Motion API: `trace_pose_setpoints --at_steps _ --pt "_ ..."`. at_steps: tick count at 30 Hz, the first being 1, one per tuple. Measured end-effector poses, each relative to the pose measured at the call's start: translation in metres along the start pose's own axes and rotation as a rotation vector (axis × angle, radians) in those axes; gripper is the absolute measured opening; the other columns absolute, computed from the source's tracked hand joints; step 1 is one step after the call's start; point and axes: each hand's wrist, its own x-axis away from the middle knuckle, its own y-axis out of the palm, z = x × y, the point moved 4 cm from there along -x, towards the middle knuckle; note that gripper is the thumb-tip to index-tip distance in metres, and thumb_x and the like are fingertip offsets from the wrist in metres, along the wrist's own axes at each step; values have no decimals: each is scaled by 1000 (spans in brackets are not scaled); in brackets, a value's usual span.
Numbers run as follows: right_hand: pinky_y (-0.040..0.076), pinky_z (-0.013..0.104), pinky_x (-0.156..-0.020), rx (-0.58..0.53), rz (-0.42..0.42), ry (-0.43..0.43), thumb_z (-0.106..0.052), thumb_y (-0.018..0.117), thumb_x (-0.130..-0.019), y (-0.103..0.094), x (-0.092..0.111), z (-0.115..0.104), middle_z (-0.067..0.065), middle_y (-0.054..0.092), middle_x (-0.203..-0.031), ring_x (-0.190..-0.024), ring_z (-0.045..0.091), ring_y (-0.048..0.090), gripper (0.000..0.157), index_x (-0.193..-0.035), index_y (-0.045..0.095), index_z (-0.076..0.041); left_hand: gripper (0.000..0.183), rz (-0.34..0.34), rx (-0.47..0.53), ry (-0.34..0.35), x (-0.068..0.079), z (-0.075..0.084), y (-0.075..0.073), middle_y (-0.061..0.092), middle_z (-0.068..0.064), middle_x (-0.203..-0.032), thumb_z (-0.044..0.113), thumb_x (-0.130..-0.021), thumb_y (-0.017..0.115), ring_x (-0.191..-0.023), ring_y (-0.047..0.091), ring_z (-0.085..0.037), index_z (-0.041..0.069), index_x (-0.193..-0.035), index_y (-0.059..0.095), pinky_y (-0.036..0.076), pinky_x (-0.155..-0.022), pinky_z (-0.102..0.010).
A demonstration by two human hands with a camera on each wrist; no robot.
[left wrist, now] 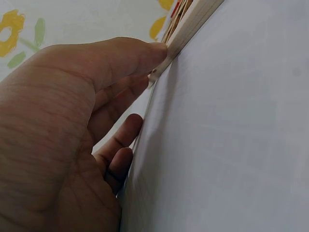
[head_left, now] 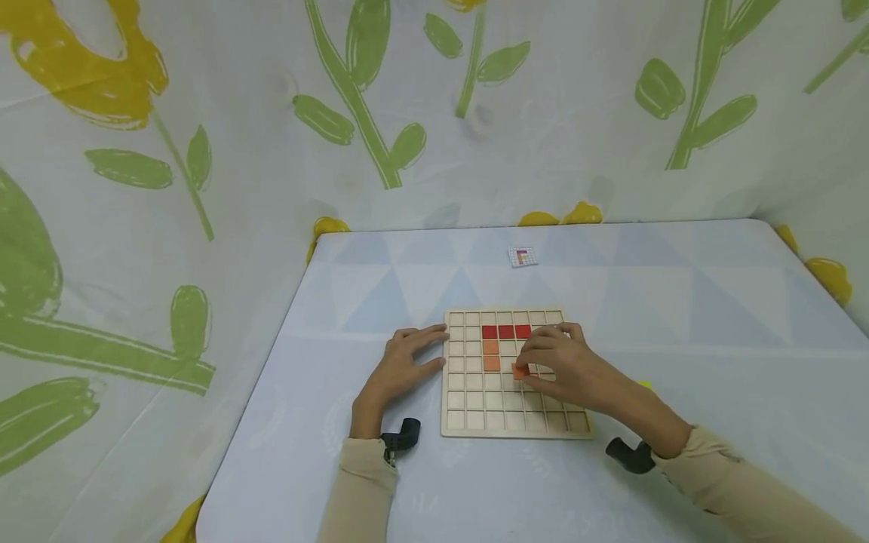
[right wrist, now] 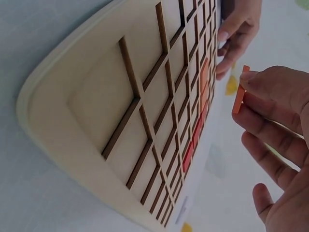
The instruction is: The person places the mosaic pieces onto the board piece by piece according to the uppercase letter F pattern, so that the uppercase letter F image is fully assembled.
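A square wooden grid board [head_left: 467,420] lies on the table. Three red tiles [head_left: 505,332] fill a row of cells in its upper part, and two orange tiles [head_left: 492,355] run down below the leftmost red one. My right hand [head_left: 566,367] pinches another orange tile [right wrist: 240,92] between thumb and fingertip, held above the middle of the board. At the board's left edge, my left hand [head_left: 399,368] rests with thumb and fingers spread; the left wrist view shows its thumb [left wrist: 145,55] touching the wooden side.
Beyond the board lies a small card [head_left: 523,257] printed with a coloured grid pattern. Something yellow-green [head_left: 645,385] shows partly behind my right wrist. Black wrist cameras [head_left: 407,434] sit on both wrists. A floral curtain [head_left: 258,151] hangs behind and beside the table.
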Motion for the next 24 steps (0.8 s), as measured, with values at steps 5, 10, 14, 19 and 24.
trace_pose_setpoints --at_steps 5,10,14,19,24 --pt "35 51 -88 -13 -14 -13 -12 86 -77 7 -11 -6 -8 68 -90 -99 17 59 15 -86 75 -18 46 -4 -6 -12 0 1 0 47 13 -151 31 -95 69 -135 36 -29 24 -140 61 27 -109 -54" --pt "34 51 -89 -13 -51 0 -15 86 -79 13 -19 -10 -8 68 -90 -101 18 58 12 -86 76 -17 46 -12 6 -14 -1 0 1 47 12 -152 32 -95 69 -135 36 -29 24 -140 61 27 -109 -53" --pt "34 51 -92 -23 -109 48 -17 84 -81 18 -20 -10 -9 69 -91 -102 18 57 11 -89 77 -17 46 -12 2 -7 -2 -3 4 46 12 -152 32 -95 68 -135 37 -28 24 -139 61 27 -108 -53" --pt "34 50 -89 -22 -118 57 -19 86 -80 24 -21 -10 -10 69 -91 -100 15 56 12 -88 76 -18 46 0 -13 -4 -1 -3 3 47 13 -151 32 -95 69 -133 38 -27 24 -139 62 28 -107 -52" --pt "35 49 -87 20 -115 42 -20 86 -80 29 -24 -12 -9 69 -89 -97 15 56 12 -86 76 -17 46 1 -24 -13 -1 -2 2 46 15 -151 33 -95 68 -134 38 -26 26 -139 61 28 -108 -51"
